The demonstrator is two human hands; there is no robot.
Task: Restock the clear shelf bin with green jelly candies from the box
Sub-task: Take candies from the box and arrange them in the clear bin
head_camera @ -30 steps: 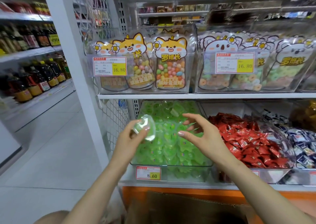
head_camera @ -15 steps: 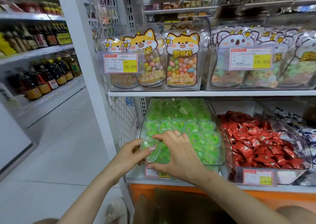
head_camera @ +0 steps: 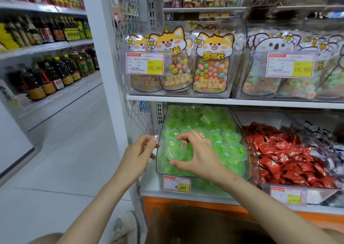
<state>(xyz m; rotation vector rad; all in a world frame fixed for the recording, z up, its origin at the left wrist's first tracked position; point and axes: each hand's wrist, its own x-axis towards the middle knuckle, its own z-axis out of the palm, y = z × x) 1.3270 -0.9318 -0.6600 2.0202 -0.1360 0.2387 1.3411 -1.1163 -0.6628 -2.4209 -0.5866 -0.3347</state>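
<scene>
Pinching one heart-shaped green jelly cup (head_camera: 175,150) with the right hand (head_camera: 198,157), thumb under its lower edge, fingers curled over its top, a ring (head_camera: 203,136) on one finger. Holding it just above the front left part of the clear shelf bin (head_camera: 249,161), over the heap of green jelly candies (head_camera: 221,132) filling that bin from back wall to front. Hovering just beside the bin's left wall with the left hand (head_camera: 138,154), fingers loosely curled, nothing seen between them; cannot tell whether touching the wall. Stuck on the bin's front, a red and yellow price tag (head_camera: 176,183) reading 8.60. Set at the left end of the lower shelf, right next to a white upright post (head_camera: 104,76). Just to the right, a second clear bin heaped with red wrapped sweets (head_camera: 290,156). Below the shelf edge, an open brown cardboard box (head_camera: 195,225), its inside too dark to make out. On the upper shelf board (head_camera: 223,101), clear bins with cat-faced bags (head_camera: 213,66) of coloured beans and koala-faced bags (head_camera: 275,70) of ring sweets, both tagged 16.80. Far left, across the pale floor (head_camera: 65,150), racks of dark bottles (head_camera: 55,72). Near the bottom edge, a light shoe (head_camera: 124,227).
</scene>
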